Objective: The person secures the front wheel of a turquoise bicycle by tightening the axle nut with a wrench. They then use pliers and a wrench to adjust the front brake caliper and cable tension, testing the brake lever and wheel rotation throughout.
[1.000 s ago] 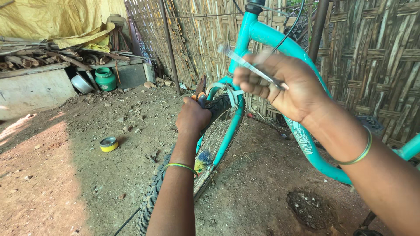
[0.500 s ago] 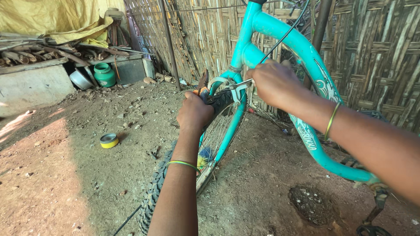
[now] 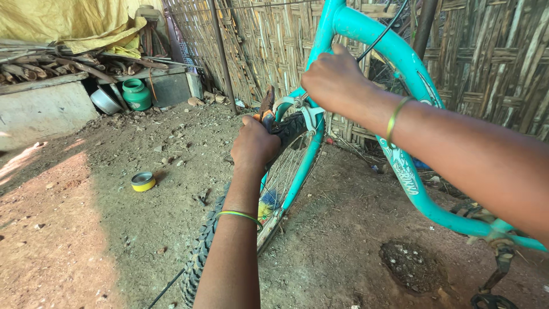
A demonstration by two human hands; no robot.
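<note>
Your left hand (image 3: pixel 254 143) is clamped around the handles of a pair of pliers (image 3: pixel 266 106), whose orange-and-dark grips rise just above your knuckles beside the front tyre (image 3: pixel 200 257) of a turquoise bicycle (image 3: pixel 394 57). Your right hand (image 3: pixel 334 80) is closed in a fist at the top of the fork (image 3: pixel 303 166), fingers curled together over the silver brake caliper (image 3: pixel 300 109); what they pinch there is hidden by the hand itself. A thin black cable (image 3: pixel 380 34) runs up from your right hand along the frame. The bicycle stands on bare dirt ground (image 3: pixel 86 229) against a woven bamboo wall (image 3: pixel 492 63), its knobbly tyre and spoked wheel angled toward you between your forearms. Each wrist carries a thin green bangle (image 3: pixel 394 117). A small yellow tin (image 3: pixel 143 181) lies on the dirt well to the left, and a green jar (image 3: pixel 136 94) sits by a concrete ledge under a yellow tarpaulin (image 3: pixel 74 23).
</note>
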